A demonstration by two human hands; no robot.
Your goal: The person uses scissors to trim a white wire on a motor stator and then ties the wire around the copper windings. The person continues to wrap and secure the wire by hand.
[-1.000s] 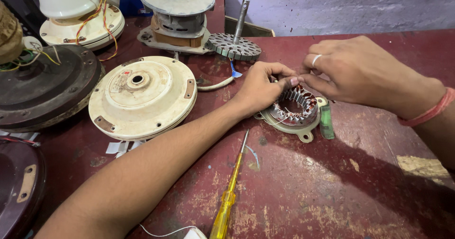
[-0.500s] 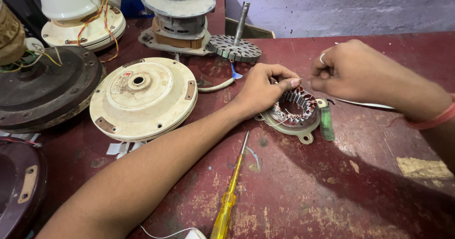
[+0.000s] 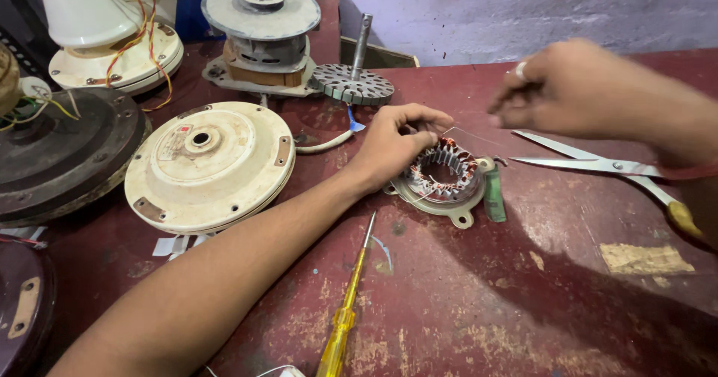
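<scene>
A small round motor stator (image 3: 443, 176) with copper windings lies on the dark red table (image 3: 479, 302). My left hand (image 3: 396, 143) rests on its left rim, fingers pinched on a thin wire (image 3: 470, 133) that runs up and right from the windings. My right hand (image 3: 591, 89) is raised to the right of the stator, blurred, fingers closed around the far end of that wire. A green lighter (image 3: 494, 197) lies against the stator's right side.
Scissors (image 3: 598, 164) with yellow handles lie at the right. A yellow screwdriver (image 3: 345, 308) lies near the front. A cream fan housing (image 3: 209, 164), a dark housing (image 3: 60, 152), a rotor with shaft (image 3: 353, 81) and a motor assembly (image 3: 262, 33) crowd the back left.
My right hand has pulled away from the stator, up and to the right, drawing the thin wire out and uncovering the scissors. My left hand has stayed on the stator.
</scene>
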